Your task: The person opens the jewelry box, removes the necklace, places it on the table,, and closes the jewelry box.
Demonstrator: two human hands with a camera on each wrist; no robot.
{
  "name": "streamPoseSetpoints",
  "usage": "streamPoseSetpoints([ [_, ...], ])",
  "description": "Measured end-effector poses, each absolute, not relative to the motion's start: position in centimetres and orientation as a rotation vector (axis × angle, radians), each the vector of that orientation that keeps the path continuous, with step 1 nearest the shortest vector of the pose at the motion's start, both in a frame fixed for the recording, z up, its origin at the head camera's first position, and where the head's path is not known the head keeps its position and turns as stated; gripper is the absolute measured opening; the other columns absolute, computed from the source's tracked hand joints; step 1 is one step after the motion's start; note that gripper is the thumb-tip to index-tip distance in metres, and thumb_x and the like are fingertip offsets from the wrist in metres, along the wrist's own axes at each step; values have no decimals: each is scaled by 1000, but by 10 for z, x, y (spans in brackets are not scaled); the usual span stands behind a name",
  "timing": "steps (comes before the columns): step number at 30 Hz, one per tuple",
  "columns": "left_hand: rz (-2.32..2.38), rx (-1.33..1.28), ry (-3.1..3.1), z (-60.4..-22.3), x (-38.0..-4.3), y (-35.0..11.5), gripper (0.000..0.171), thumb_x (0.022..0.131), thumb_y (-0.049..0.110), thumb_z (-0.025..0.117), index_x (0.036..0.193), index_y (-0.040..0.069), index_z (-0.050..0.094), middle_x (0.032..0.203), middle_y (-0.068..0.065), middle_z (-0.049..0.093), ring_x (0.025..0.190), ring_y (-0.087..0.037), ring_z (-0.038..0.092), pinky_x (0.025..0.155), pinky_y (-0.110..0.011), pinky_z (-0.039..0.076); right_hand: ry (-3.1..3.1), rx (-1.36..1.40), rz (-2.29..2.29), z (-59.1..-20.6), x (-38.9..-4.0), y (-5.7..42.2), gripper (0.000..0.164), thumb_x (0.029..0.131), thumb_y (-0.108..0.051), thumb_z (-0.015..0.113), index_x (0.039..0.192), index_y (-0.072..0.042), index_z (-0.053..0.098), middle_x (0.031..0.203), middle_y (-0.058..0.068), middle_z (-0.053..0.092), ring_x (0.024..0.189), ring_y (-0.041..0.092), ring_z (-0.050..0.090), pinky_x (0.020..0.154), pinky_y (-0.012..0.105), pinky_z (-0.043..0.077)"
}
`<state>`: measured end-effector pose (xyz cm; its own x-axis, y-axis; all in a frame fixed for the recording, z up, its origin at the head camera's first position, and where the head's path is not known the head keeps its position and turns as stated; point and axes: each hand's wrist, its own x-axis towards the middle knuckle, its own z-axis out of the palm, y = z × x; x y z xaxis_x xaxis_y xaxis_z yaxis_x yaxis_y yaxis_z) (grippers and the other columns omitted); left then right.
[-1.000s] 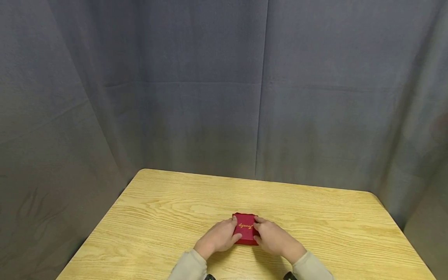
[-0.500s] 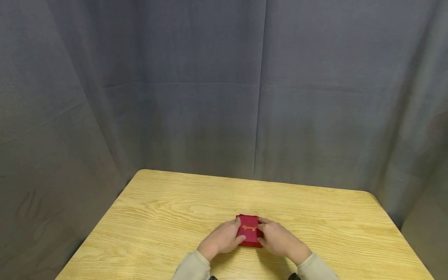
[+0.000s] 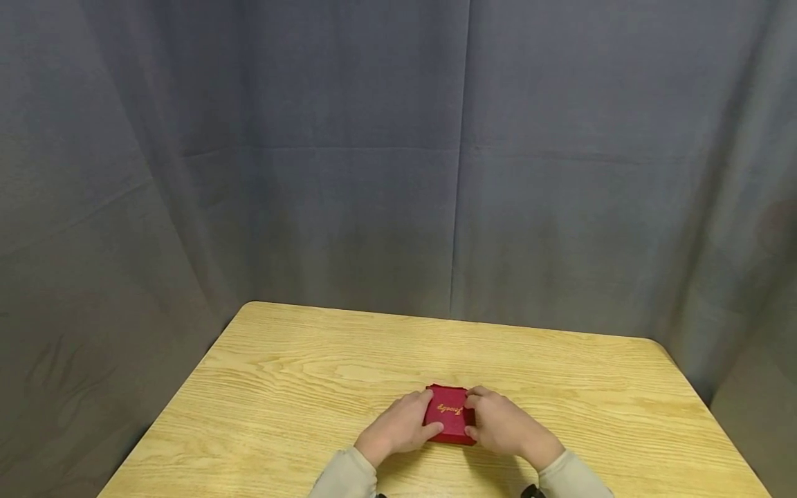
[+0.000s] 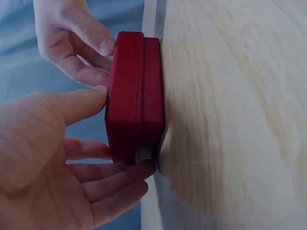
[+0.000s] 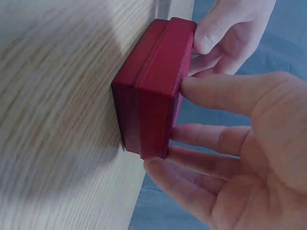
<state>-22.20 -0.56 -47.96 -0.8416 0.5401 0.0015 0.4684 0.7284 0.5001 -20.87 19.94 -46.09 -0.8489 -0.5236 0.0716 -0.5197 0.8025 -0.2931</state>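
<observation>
A small red jewelry box [image 3: 450, 416], with gold lettering on top, lies flat on the wooden table, lid on, in the head view. My left hand [image 3: 398, 427] holds its left side, the thumb on the lid's near corner. From the right, my right hand [image 3: 506, 427] grips the opposite side with thumb and fingers. In the left wrist view, the lid juts past the narrower base of the box [image 4: 127, 86], and a pale patch shows low at one corner. The right wrist view has the thumb at the top edge of the box [image 5: 158, 91] and a finger at its corner.
The light wooden table [image 3: 299, 366] has rounded far corners. Grey curtains [image 3: 349, 207] hang behind it and along both sides. Beige sleeves [image 3: 346, 477] cover my forearms.
Both hands and the jewelry box between them have shifted slightly to the right and a little nearer. The hold looks the same, and the head view has turned very slightly.
</observation>
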Motion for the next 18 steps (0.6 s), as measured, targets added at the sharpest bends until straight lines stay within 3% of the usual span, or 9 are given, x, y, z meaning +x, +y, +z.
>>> streamPoseSetpoints([
  [9,891,806,2683,-482,-225,-8,63,91,35,61,139,2,36,106,-2,52,86,-9,49,78,-29,46,2954,-793,-531,-459,-207,201,35,85,-22,71,110,2,63,116,15,55,94,25,60,79,40,51],
  [13,890,816,2636,-479,-227,-11,76,89,41,62,143,-2,29,124,-9,49,104,-16,51,86,-33,46,2941,-714,-587,-460,-208,201,57,84,-35,71,125,2,55,124,16,50,97,26,59,81,44,50],
  [18,868,749,2590,-477,-231,-13,96,84,49,66,148,-4,19,146,-16,33,127,-25,42,98,-41,40,2894,-669,-618,-463,-210,201,90,74,-46,78,136,8,41,134,23,42,109,34,54,88,48,47],
])
